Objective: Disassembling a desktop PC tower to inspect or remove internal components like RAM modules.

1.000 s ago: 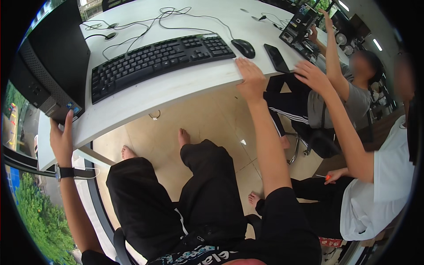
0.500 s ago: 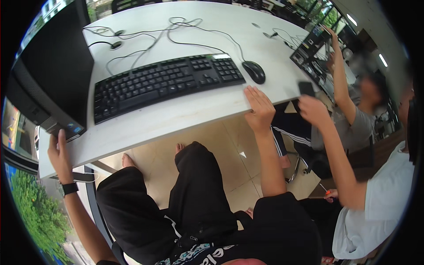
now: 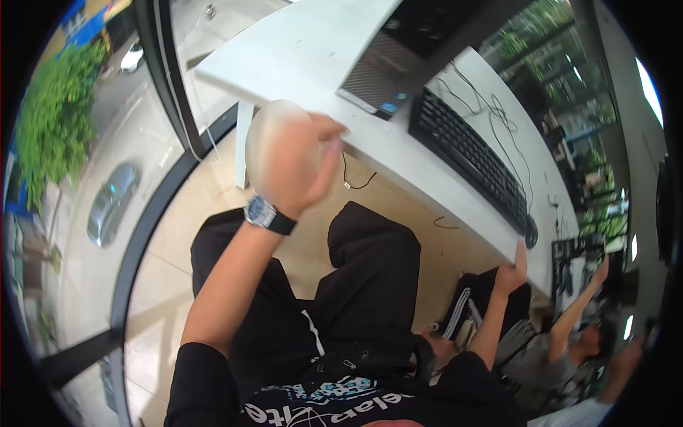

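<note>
My left hand (image 3: 304, 160) is raised above my lap, beside the front edge of the white desk (image 3: 284, 60). Its thumb and forefinger look apart and nothing shows between them, though a pale blur covers part of the hand. A watch with a black strap (image 3: 262, 213) is on that wrist. Closest to this hand stands a black computer tower (image 3: 380, 75) on the desk. My right hand (image 3: 511, 274) rests at the desk's edge, fingers stretched out. Just past its fingertips lies a black mouse (image 3: 531, 232), at the end of a black keyboard (image 3: 469, 153).
Thin black cables (image 3: 498, 114) lie behind the keyboard, and a cable (image 3: 361, 183) hangs below the desk. A dark window frame (image 3: 160, 235) curves along my left. To the right, a person in grey (image 3: 537, 359) reaches to an opened computer case (image 3: 569, 260).
The view has swung left. My left hand has come off the tower's lower front corner and is now raised over my lap. My right hand stays at the desk edge near the mouse.
</note>
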The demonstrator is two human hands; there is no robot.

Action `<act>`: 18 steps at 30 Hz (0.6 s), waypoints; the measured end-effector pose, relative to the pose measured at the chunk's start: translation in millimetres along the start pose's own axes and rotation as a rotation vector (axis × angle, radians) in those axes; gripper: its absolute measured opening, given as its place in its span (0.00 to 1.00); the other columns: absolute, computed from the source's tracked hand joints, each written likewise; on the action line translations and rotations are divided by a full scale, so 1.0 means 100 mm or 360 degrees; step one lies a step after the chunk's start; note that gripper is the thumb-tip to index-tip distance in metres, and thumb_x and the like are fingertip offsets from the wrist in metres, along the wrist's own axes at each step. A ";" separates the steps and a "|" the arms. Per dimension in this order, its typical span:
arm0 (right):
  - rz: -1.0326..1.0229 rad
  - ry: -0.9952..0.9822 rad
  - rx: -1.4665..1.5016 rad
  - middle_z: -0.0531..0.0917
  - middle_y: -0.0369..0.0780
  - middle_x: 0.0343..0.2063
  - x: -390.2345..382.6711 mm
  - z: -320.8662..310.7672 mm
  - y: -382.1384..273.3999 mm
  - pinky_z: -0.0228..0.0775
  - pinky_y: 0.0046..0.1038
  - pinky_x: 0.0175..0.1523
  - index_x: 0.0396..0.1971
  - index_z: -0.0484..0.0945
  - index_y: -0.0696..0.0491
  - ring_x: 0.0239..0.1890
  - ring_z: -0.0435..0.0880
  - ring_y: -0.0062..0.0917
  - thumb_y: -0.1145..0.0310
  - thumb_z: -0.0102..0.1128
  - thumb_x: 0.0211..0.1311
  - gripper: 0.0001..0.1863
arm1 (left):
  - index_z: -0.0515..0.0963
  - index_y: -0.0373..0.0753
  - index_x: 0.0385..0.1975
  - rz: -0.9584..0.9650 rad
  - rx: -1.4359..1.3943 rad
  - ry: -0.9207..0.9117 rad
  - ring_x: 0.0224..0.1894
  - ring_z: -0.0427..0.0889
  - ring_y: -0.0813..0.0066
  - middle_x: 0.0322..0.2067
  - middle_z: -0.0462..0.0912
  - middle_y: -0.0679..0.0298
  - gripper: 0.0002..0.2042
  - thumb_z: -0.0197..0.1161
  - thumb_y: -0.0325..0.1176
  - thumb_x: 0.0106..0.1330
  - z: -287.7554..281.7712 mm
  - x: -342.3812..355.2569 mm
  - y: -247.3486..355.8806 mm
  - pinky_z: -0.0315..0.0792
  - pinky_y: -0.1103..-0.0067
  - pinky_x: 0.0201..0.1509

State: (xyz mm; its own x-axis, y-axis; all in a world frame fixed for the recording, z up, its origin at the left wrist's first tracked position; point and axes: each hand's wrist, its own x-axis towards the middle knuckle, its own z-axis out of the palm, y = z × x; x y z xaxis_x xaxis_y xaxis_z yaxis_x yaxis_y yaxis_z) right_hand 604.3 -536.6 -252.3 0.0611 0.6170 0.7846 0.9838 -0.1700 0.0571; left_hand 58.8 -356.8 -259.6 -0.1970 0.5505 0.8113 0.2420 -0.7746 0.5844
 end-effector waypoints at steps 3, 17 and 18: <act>0.0014 -0.0124 -0.0093 0.82 0.51 0.59 0.03 -0.06 -0.29 0.66 0.38 0.70 0.59 0.79 0.61 0.62 0.80 0.44 0.80 0.60 0.58 0.26 | 0.82 0.39 0.36 -0.0073 -0.0100 -0.0304 0.34 0.84 0.58 0.33 0.85 0.58 0.05 0.62 0.26 0.62 0.00 -0.64 -0.35 0.78 0.69 0.38; 0.0187 -0.1087 0.0598 0.88 0.44 0.44 0.19 2.07 -1.73 0.74 0.30 0.59 0.47 0.85 0.62 0.50 0.85 0.29 0.60 0.57 0.76 0.19 | 0.85 0.37 0.22 -0.0552 0.0055 -0.1406 0.29 0.87 0.53 0.21 0.85 0.54 0.07 0.66 0.35 0.52 0.81 -2.17 -1.04 0.79 0.64 0.32; 0.0155 -0.1035 0.0768 0.87 0.41 0.39 0.42 2.50 -2.01 0.75 0.29 0.53 0.41 0.85 0.62 0.43 0.85 0.26 0.60 0.56 0.76 0.18 | 0.85 0.39 0.21 -0.0613 0.0102 -0.1487 0.30 0.88 0.55 0.23 0.86 0.56 0.06 0.66 0.34 0.51 0.81 -2.20 -1.06 0.79 0.65 0.31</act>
State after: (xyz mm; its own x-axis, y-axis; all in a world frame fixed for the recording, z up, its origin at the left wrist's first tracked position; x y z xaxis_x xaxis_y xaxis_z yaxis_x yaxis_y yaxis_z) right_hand 451.4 -284.3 -385.0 0.0898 0.9645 0.2483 0.9242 0.0122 -0.3817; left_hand 153.6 -371.0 -498.5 0.5432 0.8041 0.2416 0.3749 -0.4897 0.7871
